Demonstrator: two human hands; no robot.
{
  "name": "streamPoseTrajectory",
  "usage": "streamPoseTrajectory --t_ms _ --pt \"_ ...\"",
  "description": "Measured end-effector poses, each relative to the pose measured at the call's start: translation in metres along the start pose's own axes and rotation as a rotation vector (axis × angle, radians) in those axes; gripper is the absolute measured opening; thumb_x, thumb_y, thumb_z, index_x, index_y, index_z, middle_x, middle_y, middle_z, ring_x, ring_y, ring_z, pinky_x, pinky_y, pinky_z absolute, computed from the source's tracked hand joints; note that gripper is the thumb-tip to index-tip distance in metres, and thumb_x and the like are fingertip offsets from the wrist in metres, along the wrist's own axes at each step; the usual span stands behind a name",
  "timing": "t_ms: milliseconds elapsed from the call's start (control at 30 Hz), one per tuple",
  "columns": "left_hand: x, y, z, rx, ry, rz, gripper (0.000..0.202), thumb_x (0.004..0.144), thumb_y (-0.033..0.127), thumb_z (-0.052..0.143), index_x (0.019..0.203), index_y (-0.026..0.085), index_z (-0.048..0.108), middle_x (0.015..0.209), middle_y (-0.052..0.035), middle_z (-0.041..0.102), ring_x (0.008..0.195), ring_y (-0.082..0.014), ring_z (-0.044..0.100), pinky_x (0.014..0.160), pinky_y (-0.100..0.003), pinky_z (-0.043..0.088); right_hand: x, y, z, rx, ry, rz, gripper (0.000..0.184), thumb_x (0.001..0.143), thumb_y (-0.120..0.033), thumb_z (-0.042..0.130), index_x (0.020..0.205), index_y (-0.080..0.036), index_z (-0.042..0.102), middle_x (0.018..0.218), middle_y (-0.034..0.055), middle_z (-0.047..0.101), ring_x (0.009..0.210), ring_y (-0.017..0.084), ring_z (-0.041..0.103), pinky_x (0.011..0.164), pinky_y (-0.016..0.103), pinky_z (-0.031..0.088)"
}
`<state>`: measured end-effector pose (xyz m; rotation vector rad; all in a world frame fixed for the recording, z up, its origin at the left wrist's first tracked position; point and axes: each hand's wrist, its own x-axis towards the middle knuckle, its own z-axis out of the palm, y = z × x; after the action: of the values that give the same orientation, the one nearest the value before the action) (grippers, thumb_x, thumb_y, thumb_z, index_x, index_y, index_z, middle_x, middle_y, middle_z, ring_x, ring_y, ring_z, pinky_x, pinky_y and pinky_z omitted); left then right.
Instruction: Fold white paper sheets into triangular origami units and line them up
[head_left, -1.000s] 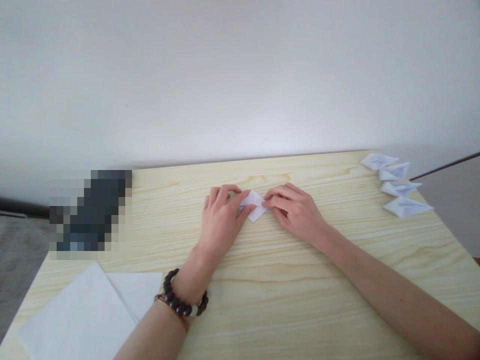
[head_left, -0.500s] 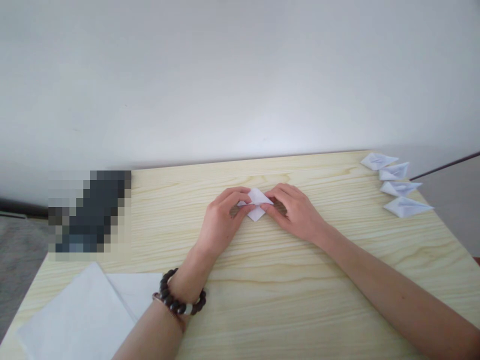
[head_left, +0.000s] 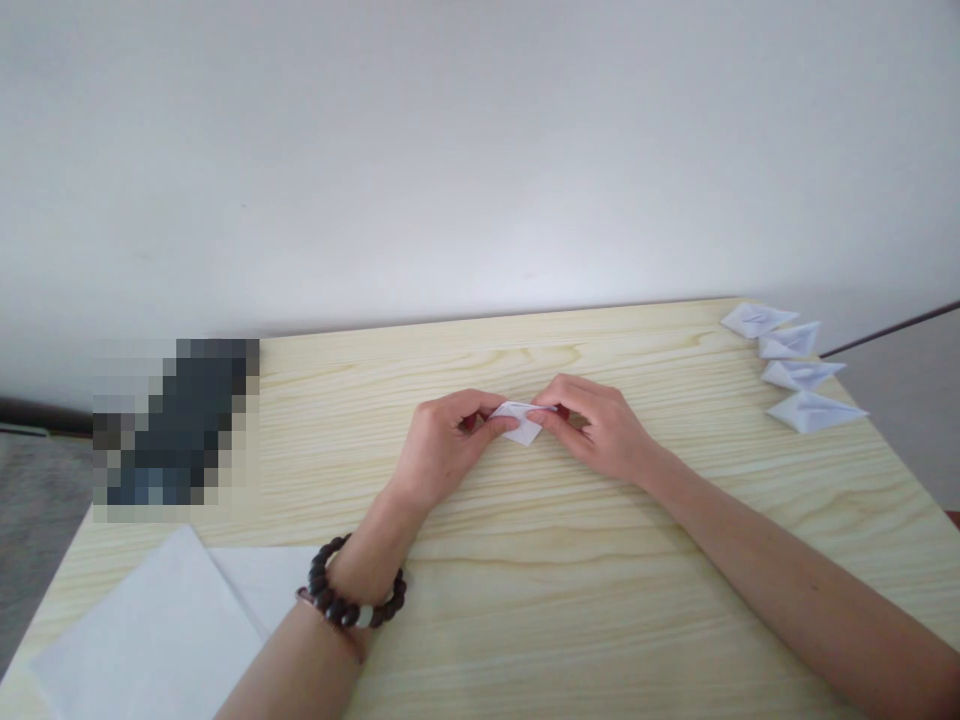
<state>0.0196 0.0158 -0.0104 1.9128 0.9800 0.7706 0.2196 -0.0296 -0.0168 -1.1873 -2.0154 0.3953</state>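
Note:
A small folded white paper (head_left: 520, 424) is held over the middle of the table, its upper edge level and a point facing me. My left hand (head_left: 454, 440) pinches its left end between thumb and fingers. At the opposite end my right hand (head_left: 589, 420) grips it the same way, thumb on the near face. The fingertips behind the paper are partly hidden. Several folded white paper boats (head_left: 816, 411) stand in a column at the table's right edge.
Flat white paper sheets (head_left: 142, 630) lie at the front left of the wood-grain table (head_left: 600, 600), partly under my left forearm. A dark pixelated object (head_left: 187, 425) is at the back left. Behind the table rises a pale wall (head_left: 480, 160).
The paper has gone from an opened diamond to a flatter shape with a straight top edge, its upper point folded out of sight. Both hands have shifted slightly towards me.

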Motion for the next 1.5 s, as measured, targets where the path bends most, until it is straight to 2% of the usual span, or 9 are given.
streamPoseTrajectory --t_ms 167,300,467,667,767,867,1033,1333,1500 --pt "-0.0001 0.0028 0.0001 0.090 -0.016 0.010 0.022 0.084 0.034 0.062 0.087 0.016 0.074 0.068 0.0006 0.067 0.056 -0.0092 0.047 0.054 -0.021 0.036 0.0001 0.0003 -0.0005 0.036 0.029 0.061 0.015 0.092 -0.026 0.055 0.080 -0.017 0.058 0.067 -0.0014 0.056 0.058 0.009 0.049 0.056 0.021 0.038" --pt "-0.0005 0.0028 -0.0023 0.125 -0.075 0.030 0.028 0.088 0.035 0.057 0.079 0.014 0.073 0.061 0.0009 0.062 0.055 -0.0092 0.047 0.053 -0.021 0.035 0.0015 -0.0002 -0.0003 -0.001 -0.039 0.070 0.022 0.091 -0.029 0.055 0.072 -0.017 0.054 0.061 -0.0025 0.050 0.056 0.009 0.045 0.056 0.022 0.035" --pt "-0.0007 0.0009 -0.0042 0.023 -0.117 -0.018 0.030 0.087 0.038 0.057 0.082 0.014 0.074 0.064 0.0006 0.065 0.058 -0.0104 0.052 0.054 -0.020 0.038 0.0035 -0.0011 -0.0032 0.029 -0.093 0.064 0.034 0.095 -0.030 0.048 0.063 -0.018 0.047 0.056 -0.0029 0.044 0.054 0.010 0.041 0.055 0.024 0.031" --pt "0.0000 0.0042 -0.0055 -0.139 -0.181 -0.145 0.030 0.084 0.042 0.061 0.082 0.015 0.075 0.062 0.0003 0.070 0.056 -0.0109 0.057 0.054 -0.018 0.043 0.0031 -0.0018 -0.0064 0.199 -0.098 0.190 0.039 0.096 -0.031 0.044 0.059 -0.018 0.045 0.055 -0.0035 0.043 0.050 0.008 0.040 0.050 0.023 0.029" --pt "-0.0003 0.0063 -0.0060 -0.140 -0.190 -0.173 0.032 0.082 0.043 0.063 0.075 0.015 0.074 0.057 0.0003 0.069 0.047 -0.0082 0.049 0.047 -0.017 0.037 0.0026 -0.0019 -0.0071 0.270 -0.094 0.245 0.040 0.096 -0.032 0.043 0.059 -0.018 0.047 0.054 -0.0033 0.045 0.049 0.008 0.042 0.048 0.022 0.030" --pt "-0.0014 0.0075 -0.0063 -0.030 -0.184 -0.111 0.043 0.085 0.045 0.058 0.058 0.014 0.069 0.045 0.0012 0.059 0.039 -0.0054 0.034 0.040 -0.019 0.024 0.0032 -0.0019 -0.0080 0.266 -0.109 0.243 0.040 0.096 -0.033 0.042 0.060 -0.018 0.047 0.054 -0.0034 0.046 0.048 0.008 0.042 0.047 0.022 0.029" --pt "-0.0021 0.0102 -0.0059 0.071 -0.163 0.085 0.047 0.090 0.040 0.051 0.052 0.014 0.053 0.048 0.0035 0.044 0.047 -0.0062 0.036 0.045 -0.020 0.026 0.0048 -0.0008 -0.0072 0.131 -0.198 0.042 0.042 0.096 -0.029 0.043 0.056 -0.019 0.036 0.052 -0.0046 0.037 0.051 0.009 0.037 0.057 0.025 0.031" --pt "0.0005 0.0049 -0.0044 0.078 -0.168 0.170 0.027 0.093 0.030 0.051 0.077 0.015 0.066 0.068 -0.0010 0.060 0.061 -0.0102 0.051 0.058 -0.021 0.038 0.0036 0.0012 -0.0049 0.048 -0.283 -0.036 0.042 0.097 -0.032 0.041 0.058 -0.019 0.035 0.054 -0.0043 0.037 0.056 0.011 0.038 0.064 0.028 0.029" --pt "0.0004 0.0050 -0.0017 0.131 -0.126 0.186 0.025 0.092 0.026 0.052 0.076 0.015 0.067 0.065 -0.0005 0.059 0.062 -0.0106 0.052 0.059 -0.021 0.039 0.0038 0.0008 -0.0041 0.048 -0.273 -0.037 0.041 0.097 -0.030 0.042 0.058 -0.019 0.034 0.055 -0.0043 0.037 0.056 0.011 0.038 0.064 0.028 0.029"
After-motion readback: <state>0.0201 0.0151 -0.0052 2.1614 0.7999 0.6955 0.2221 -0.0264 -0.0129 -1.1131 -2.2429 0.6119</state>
